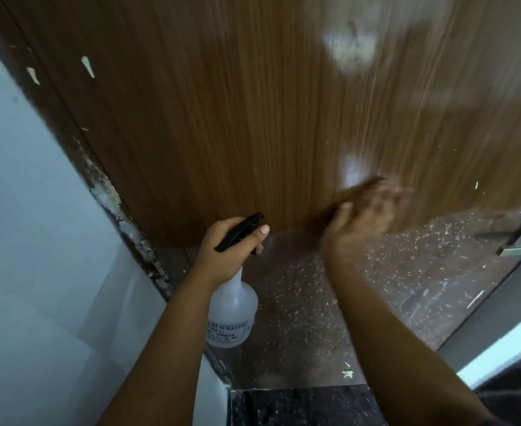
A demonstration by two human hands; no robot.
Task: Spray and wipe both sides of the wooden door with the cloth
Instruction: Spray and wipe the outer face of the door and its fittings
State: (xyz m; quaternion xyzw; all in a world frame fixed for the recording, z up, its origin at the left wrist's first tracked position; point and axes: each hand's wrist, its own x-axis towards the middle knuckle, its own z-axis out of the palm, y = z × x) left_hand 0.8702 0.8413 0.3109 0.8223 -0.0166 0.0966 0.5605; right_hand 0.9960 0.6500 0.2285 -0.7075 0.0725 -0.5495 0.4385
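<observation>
Head view: left hand (225,250) grips spray bottle (233,315); right hand (366,216), blurred, presses brown cloth (360,187) on lower wooden door (222,118). Grip unclear. Likely mid-wipe; other side unseen.

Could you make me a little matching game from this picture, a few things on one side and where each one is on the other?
Things:
1. spray bottle
2. brown cloth
3. door handle
4. wooden door

Places:
A. at the far right edge
B. held in the left hand
C. filling the upper middle of the view
D. under the blurred right hand, low on the door

Pairs: 1-B, 2-D, 3-A, 4-C
</observation>
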